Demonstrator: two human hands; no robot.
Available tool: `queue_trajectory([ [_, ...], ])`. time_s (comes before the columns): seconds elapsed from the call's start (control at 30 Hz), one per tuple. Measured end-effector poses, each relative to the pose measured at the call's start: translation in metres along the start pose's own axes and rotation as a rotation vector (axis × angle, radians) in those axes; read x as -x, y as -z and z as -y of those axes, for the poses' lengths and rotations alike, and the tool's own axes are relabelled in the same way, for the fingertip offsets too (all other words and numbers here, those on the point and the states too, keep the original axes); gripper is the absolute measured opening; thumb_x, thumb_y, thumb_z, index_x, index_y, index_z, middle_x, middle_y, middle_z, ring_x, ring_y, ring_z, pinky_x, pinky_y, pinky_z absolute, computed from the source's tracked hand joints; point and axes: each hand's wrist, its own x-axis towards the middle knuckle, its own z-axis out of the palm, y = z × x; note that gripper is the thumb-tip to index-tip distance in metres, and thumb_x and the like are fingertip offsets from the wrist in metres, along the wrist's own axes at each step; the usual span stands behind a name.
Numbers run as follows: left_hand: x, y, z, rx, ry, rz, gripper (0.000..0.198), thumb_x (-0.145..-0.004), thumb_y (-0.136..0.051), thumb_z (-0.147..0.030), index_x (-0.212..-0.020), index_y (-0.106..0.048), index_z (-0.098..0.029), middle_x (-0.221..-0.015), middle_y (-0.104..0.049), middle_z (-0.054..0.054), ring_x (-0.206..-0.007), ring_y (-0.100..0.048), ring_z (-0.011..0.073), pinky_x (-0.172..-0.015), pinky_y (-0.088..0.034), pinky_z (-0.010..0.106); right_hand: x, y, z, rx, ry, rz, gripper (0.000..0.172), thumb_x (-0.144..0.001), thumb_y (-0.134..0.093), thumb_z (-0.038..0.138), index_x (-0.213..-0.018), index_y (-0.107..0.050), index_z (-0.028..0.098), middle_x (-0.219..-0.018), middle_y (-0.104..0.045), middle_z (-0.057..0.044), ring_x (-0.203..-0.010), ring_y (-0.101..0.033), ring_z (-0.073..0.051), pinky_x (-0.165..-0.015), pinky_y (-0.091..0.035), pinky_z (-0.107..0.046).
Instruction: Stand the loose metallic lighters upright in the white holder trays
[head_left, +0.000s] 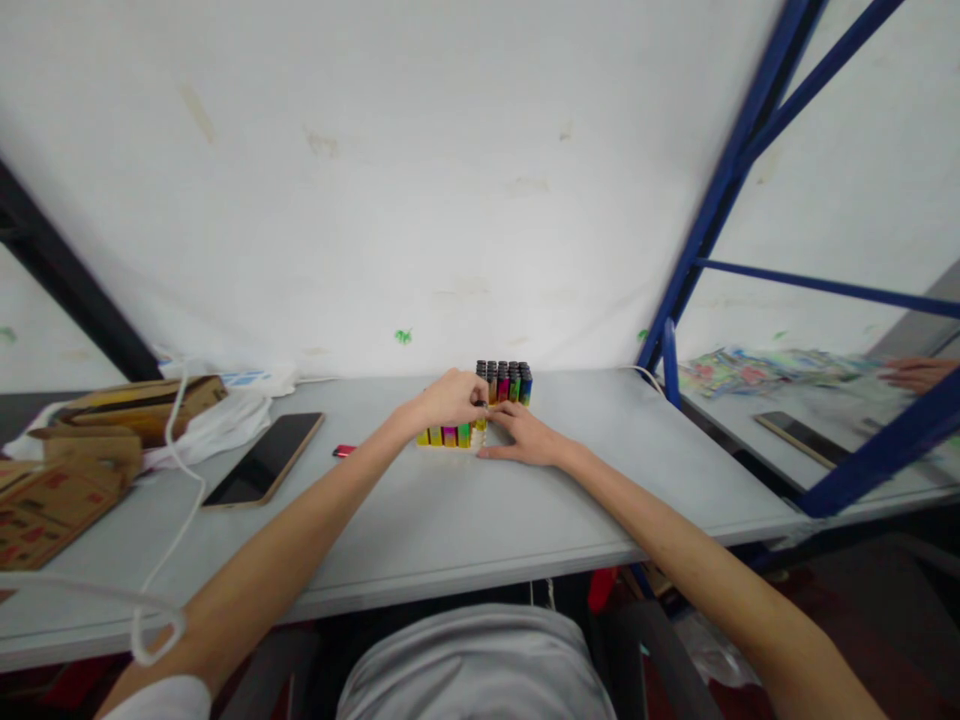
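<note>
My left hand (452, 398) is closed in a pinch over the right end of a block of small coloured cylinders (448, 437) in yellow, pink and green. Something small and dark shows at its fingertips, too small to name. My right hand (529, 437) lies low on the table, fingers stretched out, with the fingertips against the right end of that block. Just behind the hands stands a second group of upright coloured cylinders with black tops (504, 382). Part of the front block is hidden under my left hand.
On the grey table (450, 530) lie a small red object (344, 451), a phone (266, 460), cardboard boxes (67, 480) and a white cable (176, 450) at left. A blue frame (701, 230) stands at right. Beyond it are another phone (799, 437) and another person's hand (921, 374).
</note>
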Motion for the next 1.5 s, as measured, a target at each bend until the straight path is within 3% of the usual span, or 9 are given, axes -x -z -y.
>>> queue_trajectory([
  [0.2,0.000,-0.010,0.010,0.027,0.012,-0.051,0.019,-0.080,-0.066,-0.031,-0.085,-0.077,-0.017,-0.079,-0.074,0.006,-0.073,-0.066,0.0208,-0.068,-0.047,0.030,0.000,-0.001,-0.001,-0.002,0.003,-0.010,0.073,-0.087,-0.070,0.065,-0.137,-0.061,0.012,-0.133,-0.060,-0.020,-0.125,-0.056,-0.034,-0.110,-0.045,-0.051],
  [0.4,0.004,-0.028,0.011,-0.067,-0.008,-0.245,0.019,-0.084,-0.068,-0.031,-0.091,-0.079,-0.018,-0.097,-0.063,0.012,-0.099,-0.062,0.0290,-0.094,-0.051,0.043,0.000,-0.001,0.000,-0.012,-0.004,-0.004,0.073,-0.088,-0.070,0.065,-0.139,-0.060,0.015,-0.135,-0.059,-0.019,-0.127,-0.055,-0.033,-0.110,-0.045,-0.051],
  [0.47,0.007,-0.030,0.012,-0.031,-0.005,-0.235,0.022,-0.085,-0.067,-0.028,-0.102,-0.077,-0.019,-0.101,-0.061,0.010,-0.099,-0.063,0.0272,-0.094,-0.051,0.042,0.000,-0.001,0.000,-0.009,0.001,-0.006,0.073,-0.088,-0.069,0.066,-0.138,-0.060,0.014,-0.134,-0.059,-0.019,-0.126,-0.055,-0.033,-0.110,-0.045,-0.050],
  [0.63,0.011,-0.031,0.015,0.007,-0.015,-0.257,0.063,-0.085,-0.069,-0.028,-0.146,-0.052,-0.026,-0.114,-0.059,0.009,-0.099,-0.064,0.0253,-0.092,-0.052,0.040,0.000,-0.001,0.000,0.014,-0.010,-0.005,0.074,-0.087,-0.071,0.066,-0.137,-0.061,0.013,-0.131,-0.060,-0.019,-0.123,-0.056,-0.034,-0.110,-0.045,-0.051],
  [0.87,0.028,0.003,0.015,0.126,-0.020,-0.377,0.037,-0.095,-0.057,-0.049,-0.114,-0.071,-0.019,-0.104,-0.073,0.009,-0.097,-0.068,0.0239,-0.092,-0.053,0.039,0.000,0.002,0.002,0.010,0.003,0.000,0.070,-0.088,-0.070,0.064,-0.135,-0.061,0.013,-0.133,-0.060,-0.019,-0.125,-0.056,-0.034,-0.110,-0.045,-0.050],
  [1.0,0.063,0.031,0.038,0.177,0.089,-0.409,0.038,-0.090,-0.061,-0.052,-0.105,-0.074,-0.020,-0.108,-0.076,0.009,-0.095,-0.070,0.0249,-0.088,-0.056,0.038,0.001,0.001,0.001,0.009,0.000,0.000,0.071,-0.088,-0.071,0.064,-0.136,-0.060,0.013,-0.134,-0.060,-0.019,-0.127,-0.056,-0.034,-0.111,-0.046,-0.050],
  [1.23,0.140,0.038,0.107,0.112,0.401,-0.123,0.048,-0.062,-0.079,-0.063,-0.094,-0.081,-0.028,-0.102,-0.080,0.009,-0.097,-0.072,0.0354,-0.086,-0.056,0.042,0.001,0.001,-0.002,-0.007,-0.001,0.003,0.070,-0.088,-0.070,0.064,-0.137,-0.061,0.015,-0.136,-0.060,-0.018,-0.127,-0.055,-0.034,-0.112,-0.045,-0.051],
  [1.4,0.166,0.032,0.113,0.136,0.314,-0.013,0.030,-0.059,-0.083,-0.055,-0.076,-0.080,-0.030,-0.091,-0.078,0.006,-0.090,-0.072,0.0324,-0.085,-0.055,0.038,0.002,0.001,-0.003,-0.006,-0.003,0.012,0.073,-0.088,-0.069,0.065,-0.139,-0.059,0.014,-0.137,-0.059,-0.018,-0.130,-0.054,-0.034,-0.113,-0.044,-0.051],
  [1.5,0.162,0.031,0.115,0.171,0.325,-0.056,0.030,-0.065,-0.080,-0.056,-0.076,-0.077,-0.028,-0.085,-0.077,0.005,-0.084,-0.071,0.0297,-0.079,-0.055,0.035,0.002,0.002,-0.003,-0.005,-0.003,0.017,0.072,-0.089,-0.069,0.064,-0.139,-0.059,0.013,-0.137,-0.059,-0.019,-0.130,-0.054,-0.034,-0.113,-0.044,-0.051],
])
